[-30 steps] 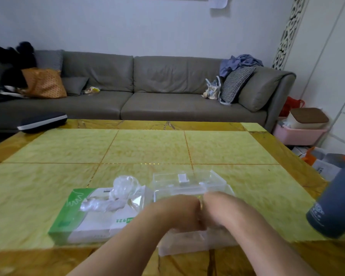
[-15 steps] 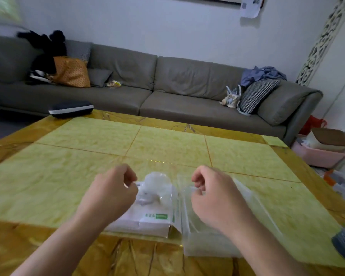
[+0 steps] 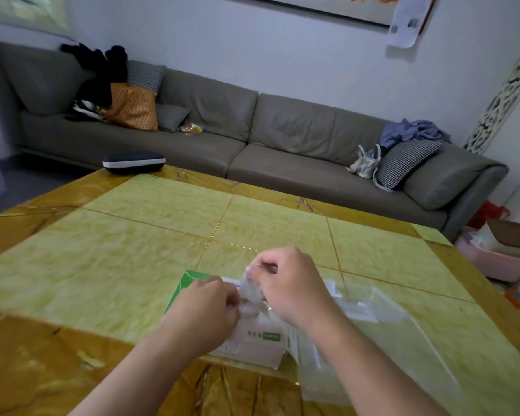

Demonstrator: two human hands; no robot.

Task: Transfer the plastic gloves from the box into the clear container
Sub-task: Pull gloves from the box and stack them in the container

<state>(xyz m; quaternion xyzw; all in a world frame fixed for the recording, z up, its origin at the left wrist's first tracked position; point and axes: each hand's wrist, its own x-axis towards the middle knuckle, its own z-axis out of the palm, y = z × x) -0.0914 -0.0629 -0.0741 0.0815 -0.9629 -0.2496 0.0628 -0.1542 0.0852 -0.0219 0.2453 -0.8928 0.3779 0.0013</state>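
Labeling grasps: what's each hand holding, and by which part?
Both pinch the plastic gloves bunched above the box: right hand at the top edge, left hand lower down.

The green-and-white rectangular cardboard glove box lies flat on the yellow-green table top, near the front edge. Its green end faces away from the camera; a white face with a small green label faces the camera. One flap at the near right corner stands open. Thin, translucent, crumpled plastic gloves protrude upward from the top opening of the box. The clear, rectangular, shallow plastic container lies immediately to the right of the box, touching or almost touching it, with its open side up. Its contents cannot be determined.
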